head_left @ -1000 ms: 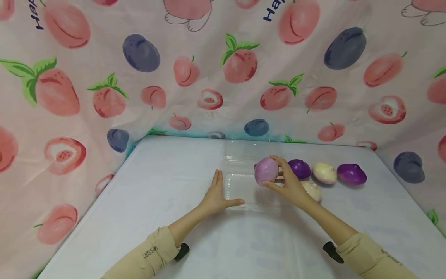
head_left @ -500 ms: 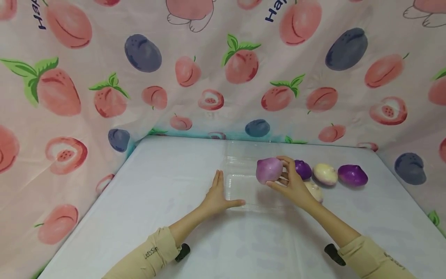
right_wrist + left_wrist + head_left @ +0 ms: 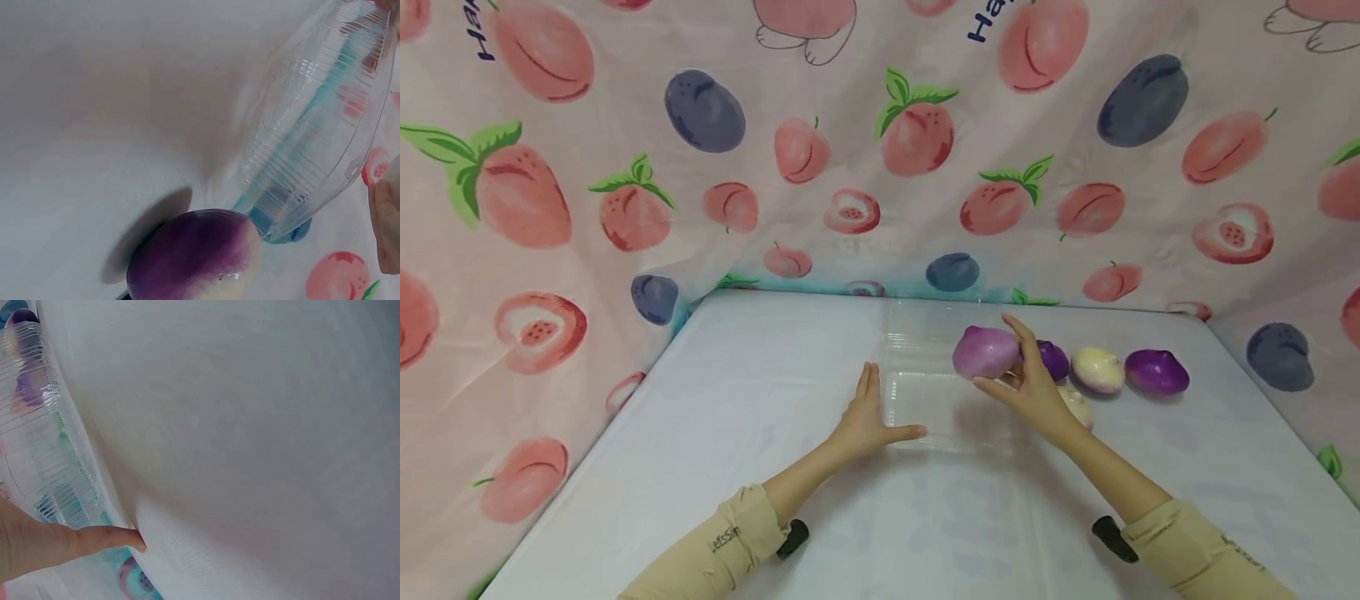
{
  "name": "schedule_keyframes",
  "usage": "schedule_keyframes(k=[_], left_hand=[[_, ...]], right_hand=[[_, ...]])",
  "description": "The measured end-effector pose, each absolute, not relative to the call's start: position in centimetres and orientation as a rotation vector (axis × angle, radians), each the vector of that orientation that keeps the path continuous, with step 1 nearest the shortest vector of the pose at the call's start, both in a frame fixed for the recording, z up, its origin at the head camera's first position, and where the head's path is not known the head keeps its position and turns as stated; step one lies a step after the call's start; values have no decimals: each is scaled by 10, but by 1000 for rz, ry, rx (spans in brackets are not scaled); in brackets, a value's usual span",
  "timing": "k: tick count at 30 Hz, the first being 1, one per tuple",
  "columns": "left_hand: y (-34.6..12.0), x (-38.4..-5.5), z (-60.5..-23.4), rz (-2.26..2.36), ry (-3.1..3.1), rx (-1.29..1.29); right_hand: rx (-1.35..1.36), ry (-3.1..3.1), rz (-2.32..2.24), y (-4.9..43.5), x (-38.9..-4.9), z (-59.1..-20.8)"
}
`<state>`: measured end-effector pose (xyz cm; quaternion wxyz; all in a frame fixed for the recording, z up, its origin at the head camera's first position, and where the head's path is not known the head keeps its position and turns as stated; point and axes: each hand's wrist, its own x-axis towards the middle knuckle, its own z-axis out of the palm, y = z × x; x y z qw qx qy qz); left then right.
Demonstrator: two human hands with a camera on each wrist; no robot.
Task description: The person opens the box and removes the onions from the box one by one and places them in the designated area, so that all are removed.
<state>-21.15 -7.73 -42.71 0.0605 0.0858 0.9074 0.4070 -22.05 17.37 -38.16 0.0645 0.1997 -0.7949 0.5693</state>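
A clear plastic clamshell box lies on the table with its lid folded back behind it. My left hand rests at the box's left front corner, fingers straight along its side and thumb along the front edge. Its thumb also shows in the left wrist view. My right hand grips a light purple turnip by its right side, holding it above the box with its pointed tip up. At the right edge of the right wrist view are my right fingers; that view mostly misses the held turnip.
Right of the box lie a purple turnip, a whitish one, another purple one and a pale one, partly hidden by my right hand. A fruit-print cloth hangs behind the white table.
My right hand has turned the turnip so its tip swings from the left to upward, raising it slightly and shifting it a little right. My left hand stays at the box.
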Motion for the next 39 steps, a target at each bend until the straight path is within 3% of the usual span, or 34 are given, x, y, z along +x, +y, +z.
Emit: schedule_keyframes(k=[39], left_hand=[[-77,-209,-423,1227,2746,277]], right_hand=[[508,-2484,1889,185,-212,-374]])
